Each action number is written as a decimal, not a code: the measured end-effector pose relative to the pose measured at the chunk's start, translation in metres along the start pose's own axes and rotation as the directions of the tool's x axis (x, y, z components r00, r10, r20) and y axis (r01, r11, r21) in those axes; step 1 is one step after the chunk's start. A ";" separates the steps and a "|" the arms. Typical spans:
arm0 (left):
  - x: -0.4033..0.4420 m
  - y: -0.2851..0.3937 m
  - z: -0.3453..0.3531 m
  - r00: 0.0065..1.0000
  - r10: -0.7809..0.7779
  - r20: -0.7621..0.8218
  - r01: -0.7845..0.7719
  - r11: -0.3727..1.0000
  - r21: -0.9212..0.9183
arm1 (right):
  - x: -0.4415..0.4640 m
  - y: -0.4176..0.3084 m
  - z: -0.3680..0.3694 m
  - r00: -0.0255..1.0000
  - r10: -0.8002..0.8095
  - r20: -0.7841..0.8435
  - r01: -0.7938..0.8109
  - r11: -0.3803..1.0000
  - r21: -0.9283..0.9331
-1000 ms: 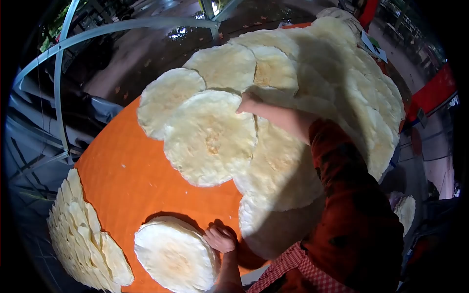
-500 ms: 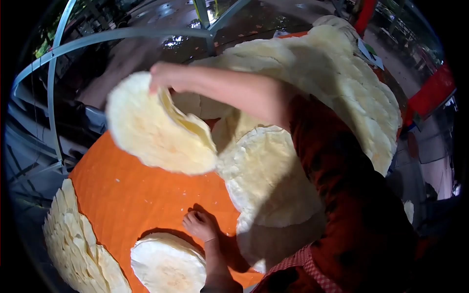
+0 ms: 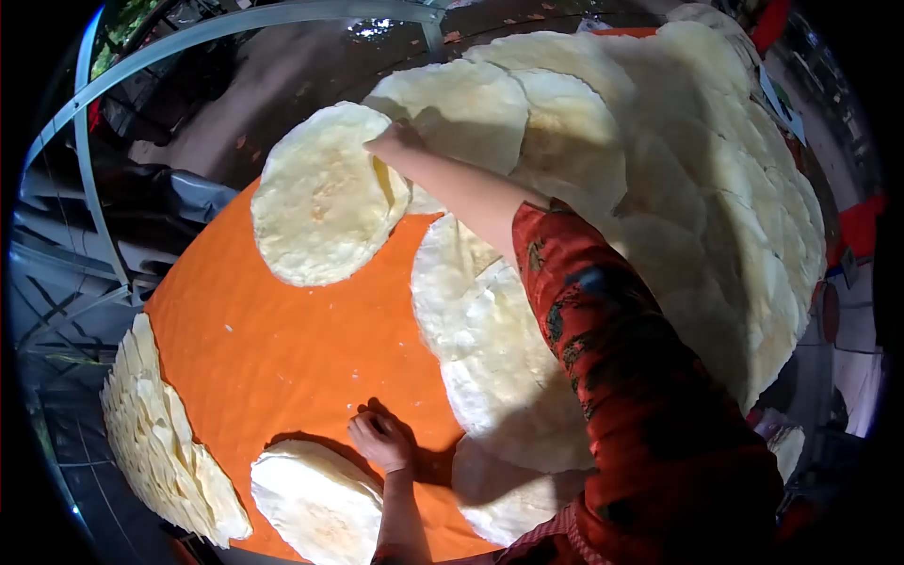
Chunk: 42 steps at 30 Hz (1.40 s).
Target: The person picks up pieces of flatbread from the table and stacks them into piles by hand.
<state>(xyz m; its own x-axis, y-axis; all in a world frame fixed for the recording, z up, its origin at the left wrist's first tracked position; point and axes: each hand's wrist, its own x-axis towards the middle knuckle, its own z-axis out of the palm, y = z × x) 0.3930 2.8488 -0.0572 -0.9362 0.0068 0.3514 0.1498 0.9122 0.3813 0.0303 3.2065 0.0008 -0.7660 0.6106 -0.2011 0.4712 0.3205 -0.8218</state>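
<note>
Far out over the orange cloth, my right hand grips the edge of a round, pale flatbread. The flatbread's near edge lies over the cloth, and its right side looks slightly lifted or doubled where my fingers pinch it. My left hand rests on the cloth with curled fingers and nothing visible in them. Just left of that wrist is a short stack of round flatbreads. Another flatbread lies flat behind my right hand.
Overlapping flatbreads spread across the right and far side of the table. A leaning row of flatbreads stands along the left edge. A curved metal frame rises beyond the left side.
My right hand has moved right with the flatbread, which now faces up flatter, near the far edge. My left hand has stayed almost in place. The view has shifted slightly.
</note>
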 end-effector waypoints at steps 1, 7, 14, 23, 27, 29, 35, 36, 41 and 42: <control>0.000 0.000 -0.001 1.000 0.023 0.003 -0.023 1.000 0.012 | -0.011 -0.012 -0.009 0.998 0.027 0.050 -0.028 1.000 0.010; 0.001 0.003 -0.005 1.000 0.015 0.020 -0.014 1.000 -0.007 | 0.023 -0.015 0.024 0.982 -0.058 0.177 0.043 0.995 0.090; -0.002 -0.008 0.002 1.000 0.019 0.000 -0.019 1.000 0.002 | 0.058 0.009 -0.126 0.952 -0.207 0.226 -0.028 0.676 0.736; 0.001 -0.002 -0.002 0.997 0.080 -0.015 -0.080 0.996 0.030 | -0.008 0.079 -0.200 0.919 0.384 -0.090 -0.311 0.845 0.435; 0.003 0.006 -0.006 0.997 0.077 -0.031 -0.078 0.996 -0.032 | 0.028 0.114 -0.186 0.923 0.360 -0.138 -0.286 0.879 0.383; 0.002 0.006 -0.009 0.999 0.051 -0.001 -0.051 0.999 -0.017 | 0.047 0.118 -0.177 0.952 0.285 0.109 -0.301 0.816 0.493; -0.002 0.000 -0.010 0.999 0.022 0.040 -0.023 0.999 0.031 | -0.029 0.039 -0.187 0.895 -0.218 0.390 -0.093 0.763 0.639; -0.003 -0.001 -0.010 0.999 0.003 0.054 -0.005 0.999 0.038 | -0.048 0.013 -0.196 0.864 -0.302 0.404 -0.045 0.752 0.658; -0.002 -0.003 -0.007 0.993 0.104 -0.054 -0.101 0.993 0.055 | -0.155 -0.063 -0.272 0.794 -0.490 0.359 0.126 0.711 0.692; -0.002 -0.009 -0.004 0.993 0.109 -0.041 -0.106 0.992 0.067 | -0.178 -0.065 -0.289 0.802 -0.492 0.338 0.145 0.711 0.689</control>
<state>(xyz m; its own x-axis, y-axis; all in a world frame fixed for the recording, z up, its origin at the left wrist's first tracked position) 0.3953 2.8388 -0.0577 -0.9004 0.0893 0.4258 0.2268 0.9316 0.2841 0.2619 3.2863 0.2440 -0.9942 0.0871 0.0625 -0.0776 -0.1823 -0.9802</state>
